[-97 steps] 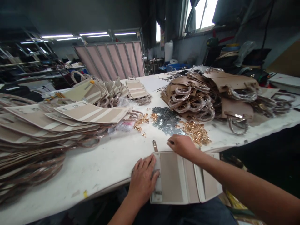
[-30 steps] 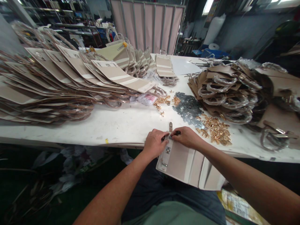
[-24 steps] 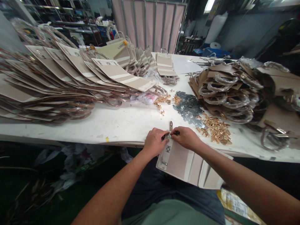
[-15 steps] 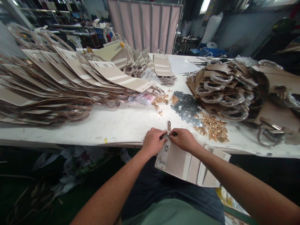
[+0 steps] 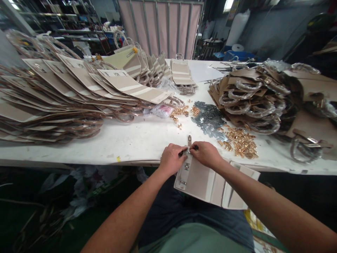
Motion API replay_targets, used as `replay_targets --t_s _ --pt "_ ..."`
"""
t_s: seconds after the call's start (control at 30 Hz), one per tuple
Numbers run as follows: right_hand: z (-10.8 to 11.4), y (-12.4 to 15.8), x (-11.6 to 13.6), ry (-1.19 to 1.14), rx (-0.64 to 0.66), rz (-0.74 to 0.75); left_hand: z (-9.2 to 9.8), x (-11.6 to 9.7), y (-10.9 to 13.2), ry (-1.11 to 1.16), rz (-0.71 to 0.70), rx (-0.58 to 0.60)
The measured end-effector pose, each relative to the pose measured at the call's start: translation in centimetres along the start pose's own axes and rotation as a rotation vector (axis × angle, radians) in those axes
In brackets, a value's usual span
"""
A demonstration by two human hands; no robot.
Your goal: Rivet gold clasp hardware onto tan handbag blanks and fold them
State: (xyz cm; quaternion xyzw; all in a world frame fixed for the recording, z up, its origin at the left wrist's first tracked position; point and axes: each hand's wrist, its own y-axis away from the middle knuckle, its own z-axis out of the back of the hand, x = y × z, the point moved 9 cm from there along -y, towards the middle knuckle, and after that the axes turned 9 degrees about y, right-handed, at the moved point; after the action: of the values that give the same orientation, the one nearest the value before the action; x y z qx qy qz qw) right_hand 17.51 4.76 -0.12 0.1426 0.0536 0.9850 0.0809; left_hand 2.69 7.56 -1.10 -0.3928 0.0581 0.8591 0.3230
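Observation:
A beige bag panel [image 5: 200, 179] lies slanted over my lap, its upper corner resting at the table's front edge. Metal fittings [image 5: 186, 166] sit along its pale left strip. My left hand [image 5: 171, 159] grips the panel's upper left corner, thumb and fingers closed. Opposite it, my right hand [image 5: 205, 154] pinches at the same corner, by the topmost fitting; whatever small piece is between those fingertips is hidden. A short strap tab with metal on it [image 5: 189, 140] sticks out beyond the corner onto the table.
Stacked beige bag panels with wrapped handles [image 5: 79, 91] fill the table's left. Brown bag pieces with wrapped handles [image 5: 250, 95] are heaped at right. Between lie grey metal plates [image 5: 207, 117] and gold-coloured fittings [image 5: 242, 142]. The white table's [image 5: 131, 140] front edge runs before me.
My right hand has shifted slightly up and left at the panel's corner, its fingers changing angle. My left hand and the panel stay nearly in place. The view has tilted slightly.

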Motion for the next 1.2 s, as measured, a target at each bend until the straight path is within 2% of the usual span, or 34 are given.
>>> replay_targets --t_s 0.2,0.43,0.67,0.8,0.9,1.07,1.2 --pt "0.2 0.7 0.3 0.085 -0.042 -0.012 0.1 -0.1 0.0 0.007 -0.006 -0.002" --pt "-1.1 0.8 -0.4 -0.075 -0.018 -0.039 0.1 -0.6 -0.3 0.006 0.013 -0.031" --pt "-0.7 1.3 -0.8 -0.138 -0.047 -0.022 0.0 -0.8 -0.7 -0.044 0.032 -0.04" --pt "-0.5 2.3 -0.9 -0.154 -0.119 0.049 0.0 -0.7 -0.7 -0.048 0.065 -0.048" --pt "-0.5 2.9 -1.1 -0.146 -0.166 0.044 0.0 -0.6 -0.7 -0.046 0.075 -0.05" --pt "-0.5 2.7 -1.1 -0.139 -0.163 0.036 0.2 -0.3 -1.3 0.022 0.115 0.02" --pt "-0.5 2.4 -1.2 -0.132 -0.122 0.039 0.2 0.9 -2.9 0.074 0.259 0.159"
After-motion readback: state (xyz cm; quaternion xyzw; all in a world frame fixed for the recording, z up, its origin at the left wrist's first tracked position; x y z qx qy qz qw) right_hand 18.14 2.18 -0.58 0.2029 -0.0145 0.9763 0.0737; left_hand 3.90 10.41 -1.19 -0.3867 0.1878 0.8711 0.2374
